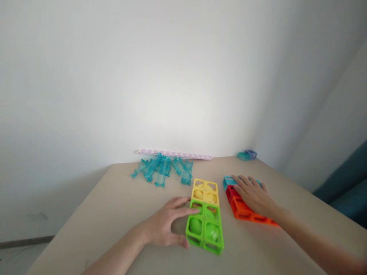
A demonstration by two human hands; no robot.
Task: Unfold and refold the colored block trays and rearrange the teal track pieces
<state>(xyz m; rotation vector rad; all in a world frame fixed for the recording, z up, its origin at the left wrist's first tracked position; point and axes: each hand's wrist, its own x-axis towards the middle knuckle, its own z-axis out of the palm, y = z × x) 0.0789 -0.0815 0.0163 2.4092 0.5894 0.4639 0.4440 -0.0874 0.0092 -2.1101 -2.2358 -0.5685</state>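
My left hand (164,223) is beside a group of plastic cube-frame blocks, its fingers apart. The index finger rests over the edge of the green blocks (204,225), and the thumb is close to their lower left corner. Yellow blocks (205,191) adjoin the green ones at the far end; rounded pieces show inside both colours. To the right, my right hand (255,194) lies flat, fingers stretched, across another group of blocks. That group has blue blocks (228,182) at the back, red blocks (230,193) in the middle and orange blocks (243,210) in front, all partly covered by the hand.
Several clear teal track-like pieces (163,170) lie in a pile at the back of the table (114,206). Behind them a lilac patterned strip (174,154) runs along the wall. A purple block (251,154) with teal pieces sits at the back right corner. Dark blue fabric (344,187) hangs at right.
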